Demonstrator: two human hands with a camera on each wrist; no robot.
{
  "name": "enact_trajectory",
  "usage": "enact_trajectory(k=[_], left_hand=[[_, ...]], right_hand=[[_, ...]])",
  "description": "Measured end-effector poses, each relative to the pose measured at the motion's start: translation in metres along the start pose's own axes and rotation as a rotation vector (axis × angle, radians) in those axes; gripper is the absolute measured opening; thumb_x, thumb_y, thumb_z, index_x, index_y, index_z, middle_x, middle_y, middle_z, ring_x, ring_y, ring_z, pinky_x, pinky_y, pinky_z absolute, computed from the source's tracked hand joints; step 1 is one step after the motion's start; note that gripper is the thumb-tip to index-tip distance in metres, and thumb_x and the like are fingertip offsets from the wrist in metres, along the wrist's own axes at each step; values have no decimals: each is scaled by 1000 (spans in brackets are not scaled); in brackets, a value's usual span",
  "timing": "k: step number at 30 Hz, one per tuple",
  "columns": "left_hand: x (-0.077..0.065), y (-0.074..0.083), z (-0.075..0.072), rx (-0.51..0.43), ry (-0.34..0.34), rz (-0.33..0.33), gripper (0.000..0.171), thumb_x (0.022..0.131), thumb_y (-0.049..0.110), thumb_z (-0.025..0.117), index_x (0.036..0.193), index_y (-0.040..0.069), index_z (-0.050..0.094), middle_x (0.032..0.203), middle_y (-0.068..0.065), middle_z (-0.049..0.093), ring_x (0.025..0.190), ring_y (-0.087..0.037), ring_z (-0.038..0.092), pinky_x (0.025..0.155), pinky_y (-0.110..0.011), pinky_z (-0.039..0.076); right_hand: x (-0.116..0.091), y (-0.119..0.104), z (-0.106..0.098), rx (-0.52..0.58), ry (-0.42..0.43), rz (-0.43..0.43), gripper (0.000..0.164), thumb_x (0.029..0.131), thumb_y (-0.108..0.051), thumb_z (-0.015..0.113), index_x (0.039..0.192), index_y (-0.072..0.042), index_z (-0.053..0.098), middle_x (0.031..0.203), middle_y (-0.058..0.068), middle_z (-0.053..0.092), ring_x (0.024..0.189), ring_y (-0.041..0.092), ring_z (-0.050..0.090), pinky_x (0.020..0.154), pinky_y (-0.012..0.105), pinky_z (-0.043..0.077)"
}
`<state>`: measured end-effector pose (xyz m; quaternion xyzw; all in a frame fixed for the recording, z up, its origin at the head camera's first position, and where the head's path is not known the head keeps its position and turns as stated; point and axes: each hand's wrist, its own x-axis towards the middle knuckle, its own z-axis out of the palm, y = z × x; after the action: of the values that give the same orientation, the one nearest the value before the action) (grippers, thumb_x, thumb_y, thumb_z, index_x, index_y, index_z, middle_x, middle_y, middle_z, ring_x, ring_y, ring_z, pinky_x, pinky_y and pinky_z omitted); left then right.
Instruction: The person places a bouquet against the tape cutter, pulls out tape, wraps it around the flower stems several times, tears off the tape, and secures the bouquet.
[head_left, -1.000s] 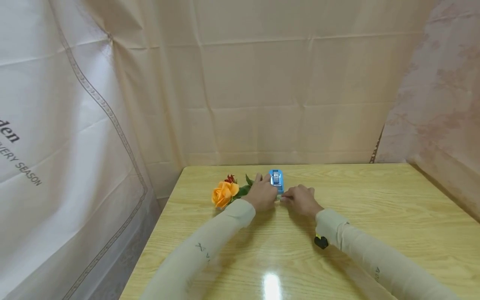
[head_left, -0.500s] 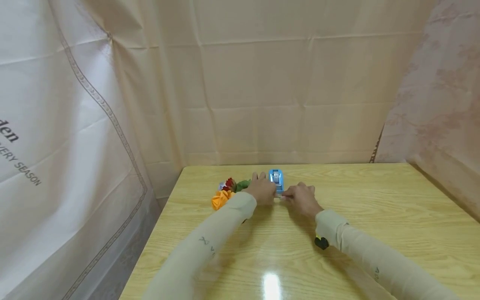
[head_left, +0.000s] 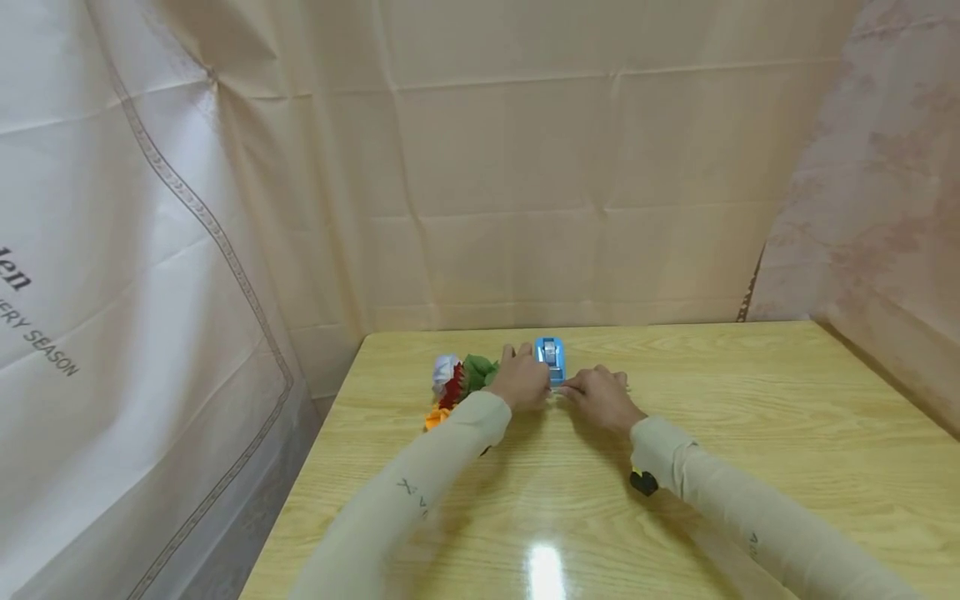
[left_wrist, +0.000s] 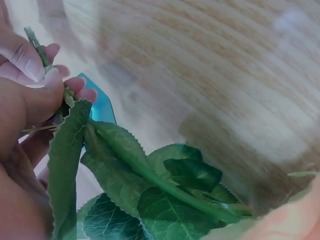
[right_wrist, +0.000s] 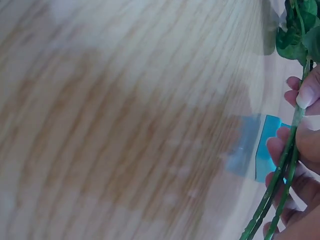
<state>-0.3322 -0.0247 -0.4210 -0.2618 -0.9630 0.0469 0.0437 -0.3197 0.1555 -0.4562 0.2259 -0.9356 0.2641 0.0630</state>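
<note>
My left hand grips a bunch of artificial flowers by its green stems, just below the leaves. A white flower, a red one and an orange rose point left, the rose partly behind the sleeve. My right hand pinches the same stems with thumb and fingers, close beside the left fingertips. Between the hands, a pale shiny patch lies on the stems in the right wrist view; it looks like clear tape. Just beyond the hands stands a blue tape dispenser with a roll in it.
The wooden table carries all of this, its far edge close behind the dispenser. Beige cloth hangs behind and on both sides. A small black piece with yellow hangs under the right cuff.
The bunch has turned about its stems: the orange rose rolled down toward me, and the red and white flowers came up into sight. Both hands stay nearly in place, still holding the stems.
</note>
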Motion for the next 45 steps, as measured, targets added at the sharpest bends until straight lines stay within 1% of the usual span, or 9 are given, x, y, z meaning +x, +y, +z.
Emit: enact_trajectory(k=[9, 14, 19, 25, 30, 33, 37, 42, 45], left_hand=[[-1, 2, 4, 92, 95, 18, 16, 97, 35, 71, 87, 26, 79, 77, 13, 70, 96, -16, 48, 90, -42, 33], [-1, 2, 6, 108, 128, 25, 18, 96, 35, 72, 82, 25, 77, 75, 12, 69, 96, -16, 49, 90, -42, 34], [-1, 2, 9, 118, 161, 33, 23, 97, 30, 71, 75, 24, 72, 72, 10, 68, 94, -17, 49, 91, -43, 33], [-1, 2, 10, 129, 180, 25, 28, 96, 35, 73, 70, 24, 68, 70, 11, 67, 93, -16, 47, 89, -41, 32], [-1, 2, 10, 117, 157, 23, 30, 96, 38, 73, 70, 24, 68, 71, 11, 67, 93, -16, 45, 85, -40, 29], [1, -1, 10, 89, 119, 41, 29, 97, 38, 72, 72, 24, 68, 74, 11, 67, 92, -17, 42, 82, -40, 27], [3, -5, 6, 33, 36, 62, 25, 98, 37, 70, 77, 24, 71, 75, 12, 65, 91, -18, 41, 81, -41, 26], [7, -8, 4, -34, -46, 47, 25, 101, 36, 65, 80, 24, 71, 77, 13, 62, 95, -19, 40, 93, -49, 31], [8, -9, 3, -83, -86, 38, 25, 104, 34, 62, 82, 24, 70, 78, 14, 61, 94, -18, 41, 99, -53, 30]], right_hand=[[3, 0, 0, -18, -28, 20, 22, 100, -24, 68, 107, -8, 80, 92, 4, 74, 89, 27, 57, 83, 54, 30], [4, 1, -1, -24, -28, 24, 21, 99, -25, 69, 106, -9, 81, 97, 5, 76, 92, 28, 57, 83, 54, 29], [5, 2, -1, -37, -32, 22, 21, 99, -26, 69, 106, -11, 82, 102, 5, 78, 94, 26, 61, 82, 54, 30], [5, 0, -2, -13, -49, 37, 21, 100, -25, 68, 108, -10, 81, 107, 6, 77, 87, 24, 52, 84, 53, 29], [4, 0, 1, -19, -14, 22, 18, 98, -23, 71, 105, -10, 81, 103, 6, 77, 86, 24, 50, 83, 52, 28], [4, 1, 2, -25, 24, 5, 16, 95, -22, 74, 101, -10, 82, 101, 7, 77, 89, 27, 50, 83, 53, 28], [4, 1, 3, -40, 66, -20, 14, 92, -21, 78, 98, -9, 83, 97, 7, 77, 90, 30, 49, 82, 54, 29], [3, -1, 2, -43, 86, -8, 15, 90, -20, 80, 98, -9, 83, 95, 5, 77, 89, 28, 47, 81, 52, 29], [2, -1, 1, -35, 92, 3, 15, 89, -20, 81, 99, -9, 83, 97, 4, 78, 91, 27, 47, 79, 50, 27]])
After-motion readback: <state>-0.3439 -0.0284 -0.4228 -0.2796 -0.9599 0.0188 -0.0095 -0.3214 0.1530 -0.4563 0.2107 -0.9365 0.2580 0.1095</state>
